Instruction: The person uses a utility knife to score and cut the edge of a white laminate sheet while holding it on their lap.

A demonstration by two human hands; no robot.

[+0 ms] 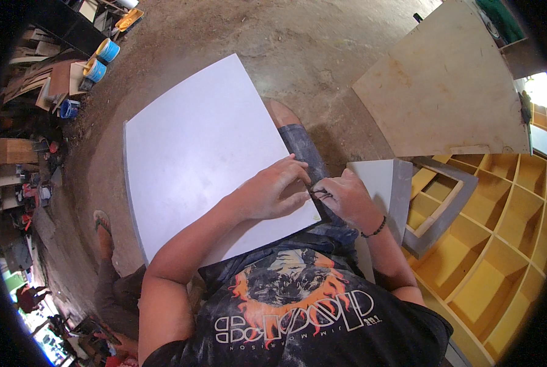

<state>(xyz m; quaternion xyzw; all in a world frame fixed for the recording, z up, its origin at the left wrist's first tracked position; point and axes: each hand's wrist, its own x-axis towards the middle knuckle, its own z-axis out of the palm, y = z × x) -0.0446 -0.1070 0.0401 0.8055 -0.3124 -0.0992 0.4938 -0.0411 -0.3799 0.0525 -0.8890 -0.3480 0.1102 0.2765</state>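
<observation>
A large white panel [206, 153] lies tilted across my lap, its right edge beside my thigh. My left hand [276, 191] rests over that edge, fingers curved and apart, with the thumb close to the panel's lower right corner. Just right of it, my right hand [347, 194] is closed around a small, thin dark thing [322, 194] at the panel's edge. Its kind is too small and too covered by fingers to tell. A dark beaded bracelet circles my right wrist.
At right stand a yellow compartmented wooden frame [469, 244], a grey-edged frame [435, 235], a white grey-edged board [377, 177] and a large plywood sheet [444, 85]. Blue buckets [95, 70] and wood scraps lie far left. Another person's sandalled foot [103, 223] is at left.
</observation>
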